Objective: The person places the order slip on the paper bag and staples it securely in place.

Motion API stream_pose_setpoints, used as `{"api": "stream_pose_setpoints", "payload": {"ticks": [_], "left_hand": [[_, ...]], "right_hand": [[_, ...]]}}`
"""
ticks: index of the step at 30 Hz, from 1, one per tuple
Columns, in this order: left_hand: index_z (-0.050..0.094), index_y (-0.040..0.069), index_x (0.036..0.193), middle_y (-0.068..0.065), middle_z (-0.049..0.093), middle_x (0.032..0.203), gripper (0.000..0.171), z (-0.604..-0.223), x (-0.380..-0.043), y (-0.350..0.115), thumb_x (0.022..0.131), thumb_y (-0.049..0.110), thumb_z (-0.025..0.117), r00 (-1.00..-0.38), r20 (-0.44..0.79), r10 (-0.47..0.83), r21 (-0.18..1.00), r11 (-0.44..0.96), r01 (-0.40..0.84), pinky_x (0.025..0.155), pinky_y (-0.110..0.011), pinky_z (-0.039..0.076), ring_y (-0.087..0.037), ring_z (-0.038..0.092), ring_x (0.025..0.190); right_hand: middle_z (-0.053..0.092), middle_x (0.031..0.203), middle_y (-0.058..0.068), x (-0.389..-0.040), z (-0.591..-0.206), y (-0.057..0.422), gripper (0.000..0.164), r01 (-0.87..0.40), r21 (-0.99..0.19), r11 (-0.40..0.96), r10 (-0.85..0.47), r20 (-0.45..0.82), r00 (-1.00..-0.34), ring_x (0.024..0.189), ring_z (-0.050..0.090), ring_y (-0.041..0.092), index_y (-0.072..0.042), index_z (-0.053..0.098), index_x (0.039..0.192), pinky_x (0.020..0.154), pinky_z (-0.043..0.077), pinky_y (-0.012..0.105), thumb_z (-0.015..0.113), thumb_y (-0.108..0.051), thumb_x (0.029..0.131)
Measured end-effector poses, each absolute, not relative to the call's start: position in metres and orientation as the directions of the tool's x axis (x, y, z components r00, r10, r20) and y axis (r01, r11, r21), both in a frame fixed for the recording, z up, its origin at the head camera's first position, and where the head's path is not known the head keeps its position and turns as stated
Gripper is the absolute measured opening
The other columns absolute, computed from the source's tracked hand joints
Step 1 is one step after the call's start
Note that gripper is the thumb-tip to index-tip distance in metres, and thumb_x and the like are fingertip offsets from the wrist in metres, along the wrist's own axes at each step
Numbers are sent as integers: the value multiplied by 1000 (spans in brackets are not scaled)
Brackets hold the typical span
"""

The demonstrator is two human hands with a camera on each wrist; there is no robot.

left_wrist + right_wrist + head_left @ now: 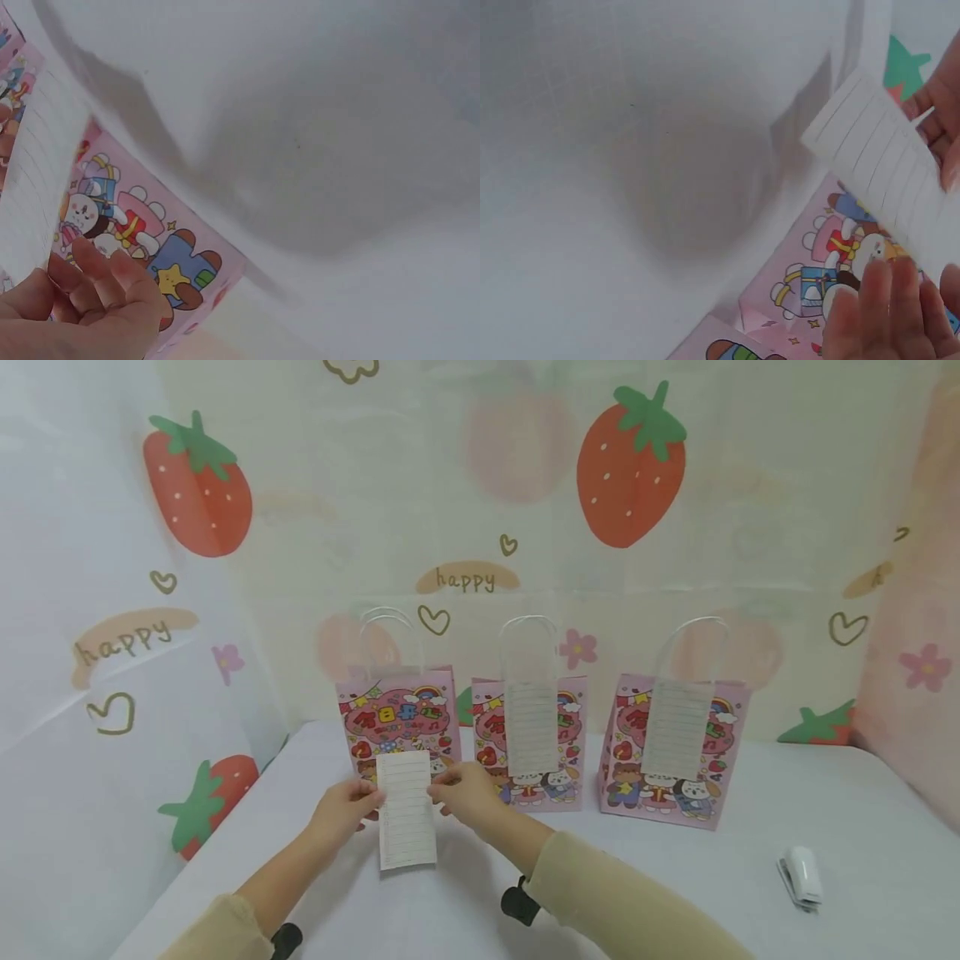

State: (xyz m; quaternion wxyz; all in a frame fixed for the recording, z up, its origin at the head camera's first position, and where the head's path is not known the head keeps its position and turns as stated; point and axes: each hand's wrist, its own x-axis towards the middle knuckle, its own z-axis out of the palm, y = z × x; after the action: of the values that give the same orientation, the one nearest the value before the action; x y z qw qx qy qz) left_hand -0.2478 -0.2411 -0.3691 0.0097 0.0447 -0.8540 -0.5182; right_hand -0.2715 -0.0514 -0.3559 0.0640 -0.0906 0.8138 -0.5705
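A white lined paper slip [407,818] is held upright between both hands, in front of the leftmost pink gift bag [397,714]. My left hand [341,810] pinches the slip's left edge between thumb and fingers. At the opposite edge, my right hand [468,793] pinches it about halfway up. The slip covers the lower part of the bag's cartoon print in the head view. Ruled lines show on the paper [870,142] in the right wrist view, and the bag's cartoon animals [176,277] appear behind the left fingers [90,277].
Two more pink bags, a middle one [487,752] and a right one [622,777], stand alongside, each with a lined slip [532,731] hanging on its front. A white stapler [804,877] lies at the right of the white table [675,902]. Strawberry-print cloth [360,527] hangs behind.
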Motion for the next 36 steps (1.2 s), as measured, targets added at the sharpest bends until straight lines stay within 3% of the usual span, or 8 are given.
{"api": "stream_pose_setpoints", "payload": {"ticks": [4, 10, 16, 23, 29, 32, 36], "left_hand": [[58, -7, 107, -9, 64, 93, 22, -363, -247, -241, 100, 13, 53, -995, -41, -87, 894, 442, -75, 74, -33, 49, -19, 59, 85], [58, -6, 108, -9, 63, 93, 23, -353, -248, -241, 100, 15, 54, -997, -20, -76, 897, 440, -51, 77, -38, 49, -21, 58, 87], [54, -8, 118, -20, 62, 111, 32, -336, -249, -246, 101, 19, 53, -995, 74, -62, 868, 495, 34, 87, -42, 47, -29, 56, 101], [54, -7, 121, -24, 58, 117, 34, -312, -257, -253, 99, 19, 58, -953, 297, -56, 728, 659, 188, 95, -51, 43, -38, 51, 113], [43, -11, 133, -30, 45, 130, 58, -291, -271, -257, 90, 17, 70, -890, 454, -40, 577, 774, 260, 104, -57, 31, -45, 38, 124], [34, -13, 139, -33, 40, 136, 74, -279, -282, -260, 85, 16, 76, -874, 486, 4, 492, 825, 278, 105, -60, 27, -48, 32, 129], [27, -13, 144, -33, 33, 145, 87, -264, -298, -265, 82, 20, 79, -897, 432, 95, 381, 882, 277, 105, -68, 21, -52, 18, 138]], "right_hand": [[65, 84, 7, -273, -350, -54, 10, -113, -947, 301, -188, 57, -980, 74, 64, 23, 4, 67, 96, 64, 53, 28, 66, -5, 91], [62, 83, 7, -278, -341, -56, 6, -119, -952, 284, -146, 80, -986, 71, 58, 17, 3, 67, 91, 61, 51, 24, 66, -2, 91], [63, 83, 7, -283, -330, -58, 8, -106, -965, 238, -141, 74, -987, 75, 58, 20, 3, 67, 93, 59, 47, 22, 64, -3, 93], [62, 85, 7, -292, -320, -61, 7, -77, -969, 234, -119, 50, -992, 76, 57, 18, 0, 67, 93, 63, 50, 25, 64, -6, 93], [60, 83, 6, -299, -312, -65, 9, -104, -959, 265, -118, 75, -990, 73, 57, 19, 0, 66, 93, 63, 49, 25, 62, -7, 95], [58, 82, 6, -301, -305, -68, 9, -98, -965, 245, -117, 71, -991, 69, 61, 21, 1, 64, 93, 60, 49, 24, 60, -7, 96], [56, 82, 6, -302, -299, -73, 8, -67, -975, 211, -111, 44, -993, 59, 60, 17, 1, 62, 93, 56, 51, 25, 59, -5, 96]]}}
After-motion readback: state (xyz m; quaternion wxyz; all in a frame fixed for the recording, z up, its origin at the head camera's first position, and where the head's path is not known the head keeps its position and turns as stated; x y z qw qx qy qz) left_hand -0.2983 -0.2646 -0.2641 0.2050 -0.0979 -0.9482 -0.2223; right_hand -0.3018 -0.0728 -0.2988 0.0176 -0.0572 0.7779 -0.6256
